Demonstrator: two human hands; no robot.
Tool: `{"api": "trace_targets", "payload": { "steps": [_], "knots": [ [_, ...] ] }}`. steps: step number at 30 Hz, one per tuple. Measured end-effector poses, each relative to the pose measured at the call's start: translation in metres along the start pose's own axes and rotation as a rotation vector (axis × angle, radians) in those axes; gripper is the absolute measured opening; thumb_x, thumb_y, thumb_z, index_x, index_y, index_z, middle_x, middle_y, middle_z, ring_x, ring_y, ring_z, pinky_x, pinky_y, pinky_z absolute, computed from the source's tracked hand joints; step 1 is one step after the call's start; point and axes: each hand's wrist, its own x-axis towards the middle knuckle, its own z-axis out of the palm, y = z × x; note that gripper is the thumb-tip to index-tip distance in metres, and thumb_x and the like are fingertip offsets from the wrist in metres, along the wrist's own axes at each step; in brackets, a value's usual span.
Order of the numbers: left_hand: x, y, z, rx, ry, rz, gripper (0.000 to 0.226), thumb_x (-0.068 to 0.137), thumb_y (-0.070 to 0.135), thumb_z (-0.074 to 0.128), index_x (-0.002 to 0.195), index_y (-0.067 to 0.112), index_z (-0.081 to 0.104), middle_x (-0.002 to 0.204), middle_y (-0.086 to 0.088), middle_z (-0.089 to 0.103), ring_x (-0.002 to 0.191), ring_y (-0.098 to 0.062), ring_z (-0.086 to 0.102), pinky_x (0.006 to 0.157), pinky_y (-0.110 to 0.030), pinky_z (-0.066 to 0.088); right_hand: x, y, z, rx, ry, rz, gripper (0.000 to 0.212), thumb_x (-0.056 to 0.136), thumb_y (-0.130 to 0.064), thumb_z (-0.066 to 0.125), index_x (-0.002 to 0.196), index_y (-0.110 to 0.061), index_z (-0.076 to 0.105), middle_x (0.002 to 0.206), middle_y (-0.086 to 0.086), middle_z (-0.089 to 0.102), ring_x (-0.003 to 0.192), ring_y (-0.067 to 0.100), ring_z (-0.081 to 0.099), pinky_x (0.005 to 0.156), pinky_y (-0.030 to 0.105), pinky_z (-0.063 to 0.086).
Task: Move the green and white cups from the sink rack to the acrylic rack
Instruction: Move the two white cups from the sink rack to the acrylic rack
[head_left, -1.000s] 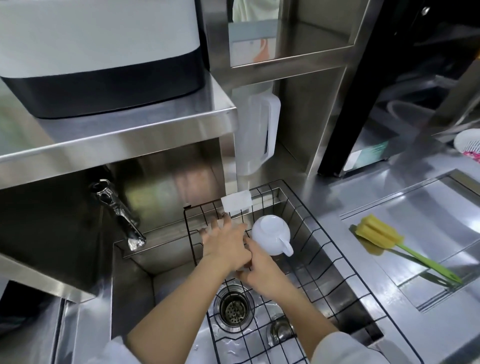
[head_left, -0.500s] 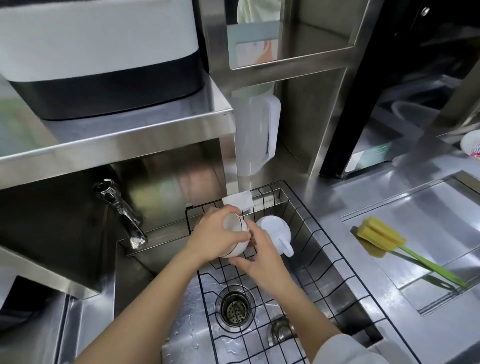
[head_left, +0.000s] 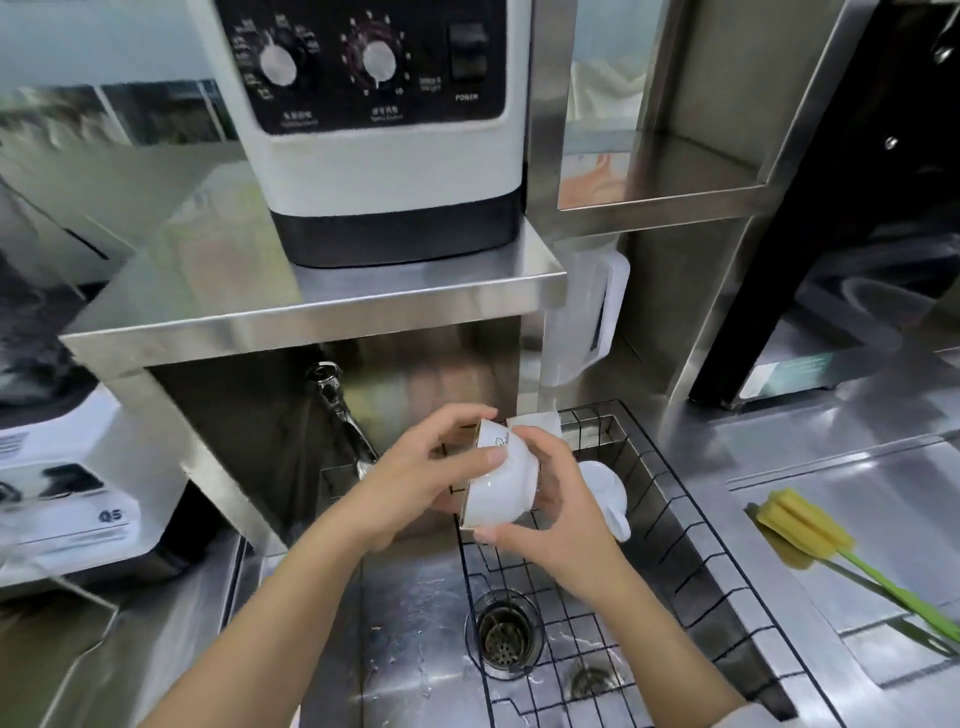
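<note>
Carry step: keep white cup (head_left: 498, 480) level-ish, clear wire sink rack (head_left: 670, 499) edge, then swing toward acrylic rack, not in view. Left hand (head_left: 415, 483) curled on rim side, right hand (head_left: 556, 514) cupping base; both grip cup above rack. Second white cup (head_left: 605, 493) lying in rack. Green cup possibly hidden.

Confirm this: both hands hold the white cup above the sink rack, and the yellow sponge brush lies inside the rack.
Not quite. In the head view both hands, left hand and right hand, hold the white cup above the sink rack, but the yellow sponge brush lies on the counter right of the rack.
</note>
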Motion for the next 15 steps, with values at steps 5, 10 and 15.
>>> {"api": "trace_targets", "payload": {
  "steps": [5,10,15],
  "knots": [
    [-0.050,0.015,-0.029,0.164,-0.062,0.062,0.069,0.062,0.033,0.077,0.121,0.041,0.044,0.120,0.009,0.057,0.109,-0.008,0.057,0.086,-0.023,0.050,-0.006,-0.032,0.030,-0.001,-0.063,-0.064,0.080,0.053,-0.035,0.086,0.120,-0.044,0.043,0.120,-0.018,0.055,0.108,0.009,0.058,0.082,0.027,0.054],
    [-0.107,0.025,-0.064,0.213,0.020,0.082,0.079,0.060,0.026,0.083,0.124,0.047,0.041,0.124,0.008,0.054,0.113,-0.009,0.056,0.092,-0.030,0.049,-0.013,-0.068,0.073,-0.057,-0.154,-0.145,0.076,0.057,-0.041,0.084,0.120,-0.046,0.042,0.119,-0.026,0.050,0.112,0.003,0.052,0.082,0.016,0.049],
    [-0.165,0.029,-0.099,0.197,0.115,0.112,0.078,0.063,0.015,0.082,0.124,0.043,0.042,0.121,0.005,0.058,0.107,-0.015,0.061,0.084,-0.029,0.053,-0.021,-0.098,0.128,-0.070,-0.244,-0.213,0.077,0.054,-0.044,0.084,0.119,-0.048,0.043,0.122,-0.020,0.052,0.116,0.007,0.052,0.092,0.027,0.048]
  ]
}}
